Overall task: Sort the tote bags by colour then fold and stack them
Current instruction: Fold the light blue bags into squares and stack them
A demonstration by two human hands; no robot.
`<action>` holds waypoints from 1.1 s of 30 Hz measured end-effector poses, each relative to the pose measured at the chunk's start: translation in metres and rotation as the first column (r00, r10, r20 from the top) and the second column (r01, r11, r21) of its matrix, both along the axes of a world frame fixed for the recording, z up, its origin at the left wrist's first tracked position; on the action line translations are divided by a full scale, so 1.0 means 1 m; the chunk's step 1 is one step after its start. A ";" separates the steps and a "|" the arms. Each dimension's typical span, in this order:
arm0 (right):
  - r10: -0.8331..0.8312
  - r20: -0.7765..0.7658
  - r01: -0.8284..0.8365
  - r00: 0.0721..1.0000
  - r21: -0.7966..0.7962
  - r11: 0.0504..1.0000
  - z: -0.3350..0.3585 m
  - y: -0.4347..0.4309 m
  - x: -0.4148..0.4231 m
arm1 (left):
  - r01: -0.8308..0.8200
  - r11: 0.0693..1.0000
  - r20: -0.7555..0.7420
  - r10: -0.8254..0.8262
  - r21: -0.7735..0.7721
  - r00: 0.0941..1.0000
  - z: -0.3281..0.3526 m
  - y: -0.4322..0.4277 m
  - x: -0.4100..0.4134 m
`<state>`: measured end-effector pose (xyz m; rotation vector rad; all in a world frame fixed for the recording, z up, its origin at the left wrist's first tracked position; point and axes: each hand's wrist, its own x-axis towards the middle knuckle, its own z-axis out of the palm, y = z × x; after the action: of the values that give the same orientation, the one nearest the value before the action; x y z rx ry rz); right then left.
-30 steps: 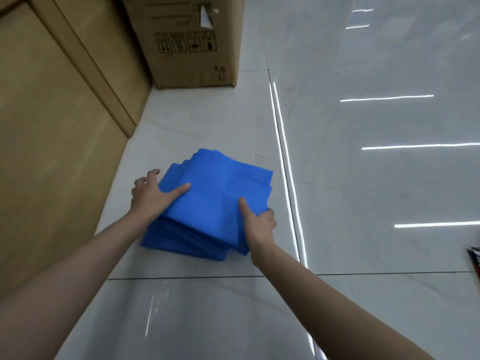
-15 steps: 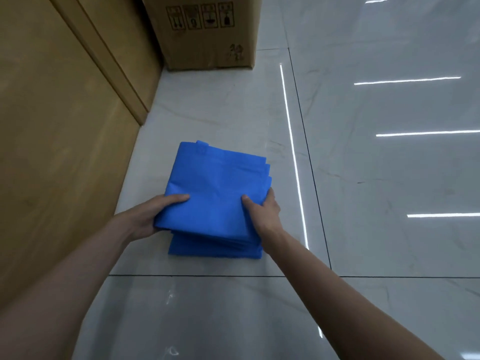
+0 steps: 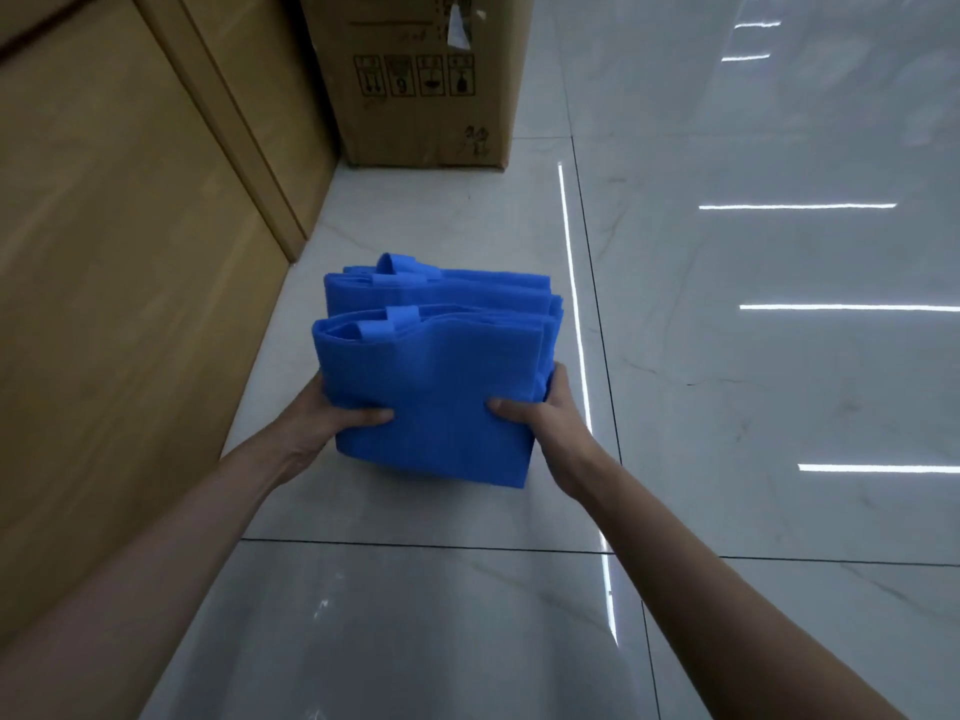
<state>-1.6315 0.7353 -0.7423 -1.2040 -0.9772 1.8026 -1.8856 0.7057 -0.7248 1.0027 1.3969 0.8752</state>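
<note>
A stack of folded blue tote bags point(image 3: 436, 387) is held above the glossy tiled floor, tilted up toward me, with handle loops showing at its far edge. My left hand point(image 3: 332, 415) grips the stack's left side, thumb on top and fingers underneath. My right hand point(image 3: 540, 415) grips the right side the same way, thumb pressed on the top bag. The fingers under the stack are hidden.
A wooden cabinet wall point(image 3: 119, 283) runs along the left. A large cardboard box point(image 3: 426, 80) stands on the floor beyond the stack. White marble floor tiles point(image 3: 753, 356) spread to the right and toward me.
Both hands have slid under the stack's sides and lifted it off the floor, tipping its far edge up. The camera has moved closer.
</note>
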 end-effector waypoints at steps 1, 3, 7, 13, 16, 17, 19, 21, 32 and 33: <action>0.024 -0.003 -0.024 1.000 0.061 0.998 0.005 0.002 0.005 | 0.010 1.000 0.018 -0.011 0.025 1.000 0.004 -0.002 0.003; 0.102 0.016 -0.104 0.995 0.130 0.986 0.008 0.004 0.015 | 0.061 0.998 0.018 -0.062 0.032 0.998 0.008 -0.009 0.006; 0.353 0.147 -0.373 0.924 0.140 0.917 -0.004 -0.004 0.040 | 0.211 0.974 -0.070 -0.217 -0.088 0.974 0.005 -0.026 0.006; 0.294 0.082 -0.302 0.952 0.117 0.946 -0.015 -0.012 0.037 | 0.146 0.987 0.051 -0.142 -0.073 0.989 0.001 -0.024 0.013; 0.121 -0.009 -0.118 0.993 0.148 0.982 -0.013 -0.015 0.026 | 0.055 0.998 0.115 -0.051 -0.034 0.992 0.000 -0.021 0.020; 0.076 -0.046 -0.068 0.996 0.157 0.985 -0.011 -0.018 0.024 | -0.012 0.999 0.112 0.016 -0.039 0.994 -0.004 -0.021 0.021; 0.024 -0.075 -0.014 0.997 0.131 0.991 -0.013 -0.022 0.017 | -0.146 0.987 0.073 0.151 -0.062 0.986 -0.012 -0.023 0.023; -0.067 0.005 0.067 0.998 0.043 0.997 -0.017 -0.025 0.007 | -0.239 0.967 -0.018 0.239 -0.086 0.971 -0.015 -0.026 0.028; 0.247 0.255 -0.222 0.935 -0.126 0.967 -0.006 0.003 -0.062 | -0.731 0.636 -0.182 0.710 -0.248 0.680 -0.043 -0.071 0.008; 0.349 0.258 -0.316 0.901 -0.159 0.935 0.001 0.011 -0.073 | -0.788 0.556 -0.180 0.774 -0.265 0.607 -0.044 -0.075 0.001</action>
<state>-1.7042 0.7461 -0.7412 -1.4656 -1.3261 2.0069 -1.8847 0.6305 -0.7693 0.0747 1.9945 1.2077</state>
